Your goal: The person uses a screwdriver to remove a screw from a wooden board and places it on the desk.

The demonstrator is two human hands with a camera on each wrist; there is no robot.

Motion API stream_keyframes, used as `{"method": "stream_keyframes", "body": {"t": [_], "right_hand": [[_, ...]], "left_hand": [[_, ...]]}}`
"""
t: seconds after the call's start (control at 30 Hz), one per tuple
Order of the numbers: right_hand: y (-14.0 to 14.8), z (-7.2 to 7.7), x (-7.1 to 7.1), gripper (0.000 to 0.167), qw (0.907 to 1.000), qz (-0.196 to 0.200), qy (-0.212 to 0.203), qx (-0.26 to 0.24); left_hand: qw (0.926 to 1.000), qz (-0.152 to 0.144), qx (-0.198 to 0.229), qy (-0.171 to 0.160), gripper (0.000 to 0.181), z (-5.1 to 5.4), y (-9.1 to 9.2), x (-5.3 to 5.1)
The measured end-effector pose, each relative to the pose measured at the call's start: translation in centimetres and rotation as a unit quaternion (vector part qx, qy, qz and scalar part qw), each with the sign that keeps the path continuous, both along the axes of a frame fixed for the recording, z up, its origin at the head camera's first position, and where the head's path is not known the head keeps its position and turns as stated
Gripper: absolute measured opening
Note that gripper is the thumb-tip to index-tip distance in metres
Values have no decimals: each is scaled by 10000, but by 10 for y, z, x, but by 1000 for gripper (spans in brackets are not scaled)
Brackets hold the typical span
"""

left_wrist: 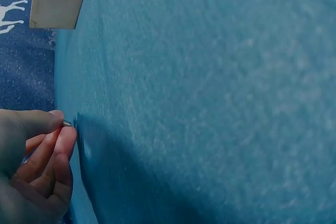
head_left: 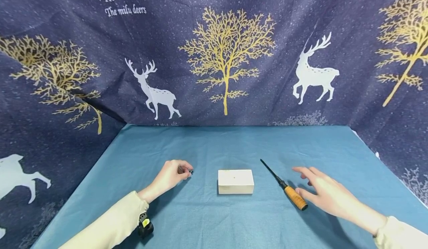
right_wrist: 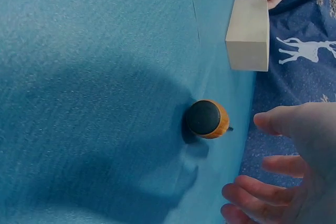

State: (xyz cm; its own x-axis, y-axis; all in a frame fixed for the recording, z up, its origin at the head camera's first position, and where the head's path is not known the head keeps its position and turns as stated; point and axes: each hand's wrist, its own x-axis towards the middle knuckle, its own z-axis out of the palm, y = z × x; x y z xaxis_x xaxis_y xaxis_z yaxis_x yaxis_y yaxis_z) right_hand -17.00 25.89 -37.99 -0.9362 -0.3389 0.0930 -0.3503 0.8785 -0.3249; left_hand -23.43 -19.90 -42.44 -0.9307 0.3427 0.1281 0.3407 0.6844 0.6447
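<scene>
Between thumb and fingertips, my left hand (head_left: pixel 171 175) pinches a small screw-like metal piece (left_wrist: pixel 67 123); most of it is hidden by the fingers. To the right of that hand lies a white rectangular block (head_left: pixel 235 183) with a small dark dot on its top. A screwdriver (head_left: pixel 295 197) with an orange-brown handle and a black shaft lies on the cloth right of the block, its tip pointing away. Just right of its handle, my right hand (head_left: pixel 329 195) hovers with fingers spread and loosely bent, holding nothing. In the right wrist view the handle's black end (right_wrist: pixel 203 118) faces the camera.
A blue cloth (head_left: pixel 200 219) covers the table. Behind and at the sides hangs a dark blue curtain (head_left: pixel 200 93) printed with deer and golden trees. A black device with a yellow mark (head_left: pixel 145 225) is strapped at my left wrist.
</scene>
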Motion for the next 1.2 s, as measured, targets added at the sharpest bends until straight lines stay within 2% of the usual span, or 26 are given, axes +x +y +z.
{"method": "stream_keyframes", "body": {"t": [0.27, 0.5, 0.63, 0.87, 1.03, 1.2], "right_hand": [[-4, 4, 0, 54, 9999, 69, -102, 74], [-3, 4, 0, 52, 9999, 123, 26, 87], [-2, 5, 0, 52, 9997, 154, 107, 137], [-1, 5, 0, 51, 9994, 203, 234, 181], [-1, 6, 1, 52, 9996, 182, 76, 193], [-1, 6, 1, 53, 9996, 170, -31, 214]], "left_hand": [[9993, 118, -331, 90, 10, -1, -1, -1], [9988, 187, -426, 141, 10, -2, -2, -2], [9990, 33, -415, 160, 11, -1, -3, -3], [9986, -301, -417, -88, 19, 1, -7, -6], [9977, -394, -400, -378, 26, 3, -9, -7], [9966, -545, -458, -421, 32, 5, -12, -7]]}}
